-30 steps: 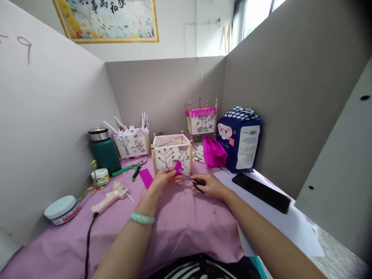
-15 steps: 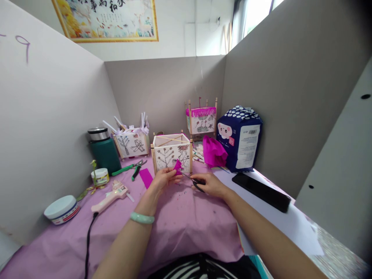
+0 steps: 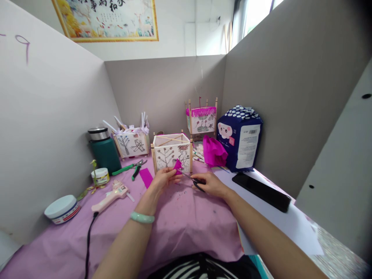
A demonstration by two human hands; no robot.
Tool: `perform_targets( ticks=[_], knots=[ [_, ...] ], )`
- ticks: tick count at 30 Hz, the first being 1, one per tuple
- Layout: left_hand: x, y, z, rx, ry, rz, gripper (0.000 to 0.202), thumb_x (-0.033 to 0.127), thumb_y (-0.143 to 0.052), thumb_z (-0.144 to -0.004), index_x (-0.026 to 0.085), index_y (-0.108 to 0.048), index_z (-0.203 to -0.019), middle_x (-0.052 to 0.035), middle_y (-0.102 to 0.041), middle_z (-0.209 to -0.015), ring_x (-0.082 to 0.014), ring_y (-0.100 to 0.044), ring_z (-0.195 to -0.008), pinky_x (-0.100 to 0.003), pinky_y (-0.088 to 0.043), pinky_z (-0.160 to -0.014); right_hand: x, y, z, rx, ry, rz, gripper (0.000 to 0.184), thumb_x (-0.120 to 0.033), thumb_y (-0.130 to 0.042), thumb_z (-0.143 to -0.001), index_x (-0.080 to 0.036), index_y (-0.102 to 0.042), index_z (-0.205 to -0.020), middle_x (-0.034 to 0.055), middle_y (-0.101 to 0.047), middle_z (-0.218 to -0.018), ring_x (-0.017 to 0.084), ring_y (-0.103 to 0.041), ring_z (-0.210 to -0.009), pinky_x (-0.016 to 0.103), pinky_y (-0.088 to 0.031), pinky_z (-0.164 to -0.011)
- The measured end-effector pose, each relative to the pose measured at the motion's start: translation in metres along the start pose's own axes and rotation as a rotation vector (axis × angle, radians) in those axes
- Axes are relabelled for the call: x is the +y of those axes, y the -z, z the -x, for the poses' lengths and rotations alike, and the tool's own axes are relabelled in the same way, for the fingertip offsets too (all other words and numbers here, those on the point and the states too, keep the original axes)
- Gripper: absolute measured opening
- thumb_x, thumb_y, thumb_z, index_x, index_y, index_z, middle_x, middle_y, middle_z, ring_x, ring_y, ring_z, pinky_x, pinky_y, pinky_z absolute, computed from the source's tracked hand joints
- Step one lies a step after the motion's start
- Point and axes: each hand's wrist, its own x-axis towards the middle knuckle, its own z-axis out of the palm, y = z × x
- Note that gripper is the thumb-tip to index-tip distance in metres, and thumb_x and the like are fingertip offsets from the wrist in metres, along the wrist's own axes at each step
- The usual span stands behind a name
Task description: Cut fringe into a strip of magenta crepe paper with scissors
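A scrap of magenta crepe paper (image 3: 178,165) is pinched in the fingers of the left hand (image 3: 164,180), just in front of a square paper lantern (image 3: 171,153), and the blades of small black-handled scissors (image 3: 192,179) point at it from the right hand (image 3: 209,185), which grips their handles. The pink-covered worktop (image 3: 186,228) carries a magenta paper strip (image 3: 146,178) and a pink glue gun (image 3: 112,197) to the left.

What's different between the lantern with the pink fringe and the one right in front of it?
The back lantern has a magenta fringe along its top edge; the front lantern has none. The back lantern's corner sticks rise well above its panels; the front lantern's barely do. Both have wooden-stick frames and white panels with drawings.
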Motion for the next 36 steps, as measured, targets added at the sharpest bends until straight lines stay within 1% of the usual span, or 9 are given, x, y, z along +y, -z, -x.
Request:
perform_targets(
  ticks=[3, 6, 10, 16, 24, 30, 36],
  knots=[
    [-0.0011, 0.0016, -0.0019, 0.005, -0.003, 0.003, 0.009, 0.004, -0.058, -0.083, 0.011, -0.053, -0.080, -0.0133, -0.067, -0.073, -0.0209, -0.071, -0.070, -0.026, -0.058, -0.060, 0.0016, -0.0006, -0.0002, 0.000, -0.002, -0.003, 0.040, -0.040, -0.064, -0.079, -0.018, -0.068, -0.111, 0.0022, -0.069, -0.081, 0.015, -0.058, -0.068, 0.023, -0.042, -0.063],
    [-0.0013, 0.0021, -0.0024, 0.003, -0.021, 0.005, 0.011, 0.004, -0.057, -0.083, 0.012, -0.052, -0.079, -0.0107, -0.066, -0.071, -0.0223, -0.071, -0.073, -0.028, -0.058, -0.061, 0.0025, -0.0012, -0.0004, 0.006, -0.006, -0.014, 0.039, -0.038, -0.064, -0.079, -0.018, -0.068, -0.112, 0.0023, -0.070, -0.084, 0.015, -0.059, -0.070, 0.023, -0.043, -0.064],
    [0.0002, 0.0006, -0.0003, 0.009, -0.029, 0.006, 0.013, 0.003, -0.057, -0.082, 0.013, -0.051, -0.077, -0.0094, -0.065, -0.069, -0.0230, -0.071, -0.072, -0.028, -0.058, -0.060, 0.0018, -0.0008, -0.0007, 0.009, -0.001, -0.012, 0.036, -0.035, -0.063, -0.080, -0.018, -0.068, -0.111, 0.0028, -0.071, -0.084, 0.015, -0.060, -0.070, 0.023, -0.043, -0.064],
    [0.0013, -0.0009, 0.0016, 0.009, -0.025, -0.014, 0.014, 0.003, -0.052, -0.085, 0.014, -0.049, -0.077, -0.0100, -0.067, -0.070, -0.0211, -0.071, -0.070, -0.028, -0.058, -0.060, -0.0005, 0.0001, -0.0006, 0.007, -0.005, 0.000, 0.037, -0.037, -0.064, -0.079, -0.018, -0.069, -0.111, 0.0026, -0.069, -0.082, 0.014, -0.058, -0.068, 0.023, -0.042, -0.062],
    [-0.0003, -0.0001, 0.0003, 0.012, -0.021, -0.021, 0.011, 0.004, -0.052, -0.085, 0.013, -0.050, -0.081, -0.0116, -0.067, -0.073, -0.0225, -0.071, -0.073, -0.030, -0.058, -0.062, -0.0014, -0.0006, -0.0001, 0.003, 0.001, 0.000, 0.037, -0.037, -0.064, -0.079, -0.018, -0.068, -0.110, 0.0022, -0.068, -0.080, 0.014, -0.056, -0.067, 0.022, -0.041, -0.062],
    [-0.0023, 0.0015, -0.0019, -0.013, -0.027, -0.024, 0.008, 0.005, -0.051, -0.086, 0.012, -0.050, -0.082, -0.0129, -0.068, -0.074, -0.0226, -0.071, -0.072, -0.031, -0.058, -0.062, -0.0010, -0.0010, -0.0004, 0.001, 0.005, 0.009, 0.035, -0.038, -0.063, -0.080, -0.018, -0.069, -0.109, 0.0014, -0.067, -0.077, 0.013, -0.055, -0.065, 0.021, -0.040, -0.060],
    [-0.0012, 0.0009, -0.0005, -0.010, -0.017, -0.025, 0.011, 0.004, -0.050, -0.087, 0.012, -0.050, -0.079, -0.0123, -0.068, -0.072, -0.0215, -0.071, -0.070, -0.029, -0.058, -0.061, -0.0012, -0.0014, -0.0008, 0.009, -0.006, 0.009, 0.037, -0.038, -0.065, -0.079, -0.018, -0.069, -0.110, 0.0025, -0.069, -0.080, 0.014, -0.057, -0.067, 0.023, -0.042, -0.062]
  ],
)
